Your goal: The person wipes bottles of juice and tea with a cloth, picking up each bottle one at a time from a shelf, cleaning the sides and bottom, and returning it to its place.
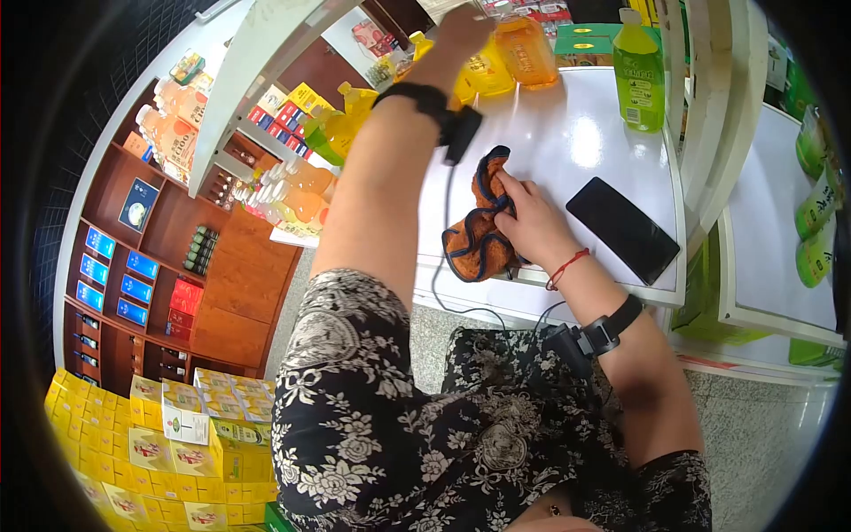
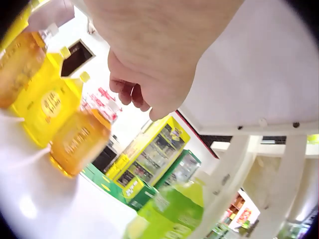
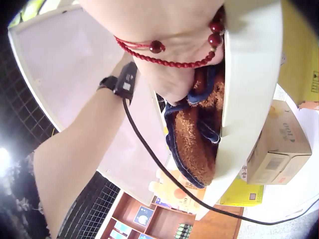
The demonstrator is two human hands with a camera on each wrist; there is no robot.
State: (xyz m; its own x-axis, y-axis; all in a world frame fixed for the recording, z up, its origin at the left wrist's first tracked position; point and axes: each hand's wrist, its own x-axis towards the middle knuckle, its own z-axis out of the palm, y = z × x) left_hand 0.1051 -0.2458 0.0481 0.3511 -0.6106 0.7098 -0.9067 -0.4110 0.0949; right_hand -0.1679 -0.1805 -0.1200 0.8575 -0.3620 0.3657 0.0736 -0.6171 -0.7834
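Observation:
A bunched brown cloth with dark blue edging (image 1: pixel 479 239) lies at the front of the white shelf (image 1: pixel 567 124). My right hand (image 1: pixel 541 226) holds its near side, thumb and index finger on the folds; in the right wrist view the cloth (image 3: pixel 192 144) shows below the hand and the fingertips are hidden. My left hand (image 1: pixel 465 35) is stretched to the back of the shelf, over the yellow and orange bottles. In the left wrist view the left hand (image 2: pixel 154 74) hangs with loosely bent fingers and nothing visible in them, above and right of an orange bottle (image 2: pixel 82 142).
A black phone (image 1: pixel 623 229) lies right of my right hand. A green bottle (image 1: pixel 638 75) stands at the back right by the white shelf posts. Yellow bottles (image 1: pixel 486 71) line the back left. A black cable (image 1: pixel 439 275) hangs over the front edge.

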